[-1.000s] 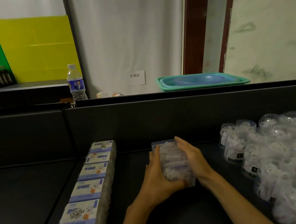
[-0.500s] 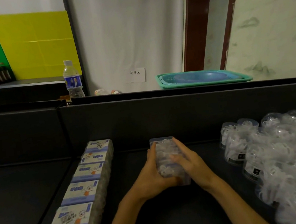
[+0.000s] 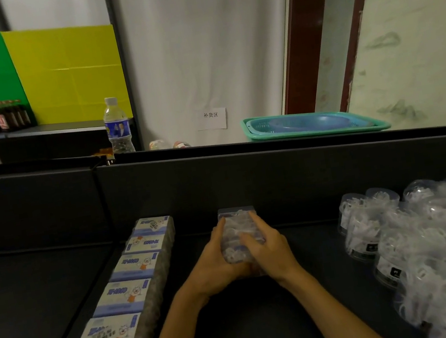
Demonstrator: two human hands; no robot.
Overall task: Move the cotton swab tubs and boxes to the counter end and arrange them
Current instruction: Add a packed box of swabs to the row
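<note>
Centrally, both hands clasp a row of clear plastic cotton swab boxes [image 3: 238, 236] on the dark counter [image 3: 32, 301].

Left hand [image 3: 216, 266] presses the row's left flank, right hand [image 3: 269, 249] its right flank, fingers curled over the top; the far end sits near the black back panel [image 3: 276, 180]. Just left runs a line of five blue-and-white labelled cartons [image 3: 134, 282], apart from the hands. Well right, a heap of round transparent tubs [image 3: 420, 240] crowds the counter. Behind the panel stand a water bottle [image 3: 118, 127] and a green tray [image 3: 314, 125].
</note>
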